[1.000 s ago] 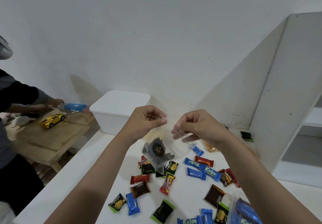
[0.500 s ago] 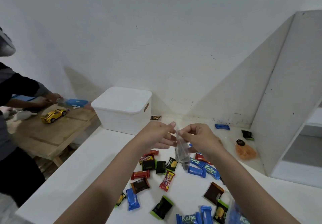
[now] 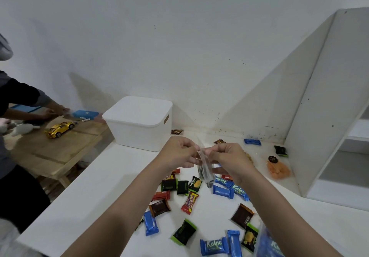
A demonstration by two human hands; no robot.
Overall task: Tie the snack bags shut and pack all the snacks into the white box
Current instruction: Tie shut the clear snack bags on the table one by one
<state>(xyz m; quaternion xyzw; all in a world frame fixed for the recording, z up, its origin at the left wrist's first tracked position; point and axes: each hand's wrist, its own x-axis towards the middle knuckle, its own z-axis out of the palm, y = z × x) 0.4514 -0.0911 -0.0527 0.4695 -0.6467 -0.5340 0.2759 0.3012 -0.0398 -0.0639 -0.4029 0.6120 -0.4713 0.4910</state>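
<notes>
A clear snack bag with dark contents hangs between my hands above the white table. My left hand pinches its upper edge from the left, and my right hand pinches it from the right. The bag's top is twisted narrow and points up. Behind my hands stands the white box with its lid on. Several wrapped snacks in blue, red, brown and green lie scattered below. An orange snack bag lies at the right by the shelf.
A white shelf unit rises at the right. To the left, another person works at a wooden table holding a yellow toy car and a blue case. More blue snacks sit near my right forearm.
My hands came together and lowered, and the bag went from spread open to folded narrow and twisted between my fingers. The view shifted, showing more of the white box.
</notes>
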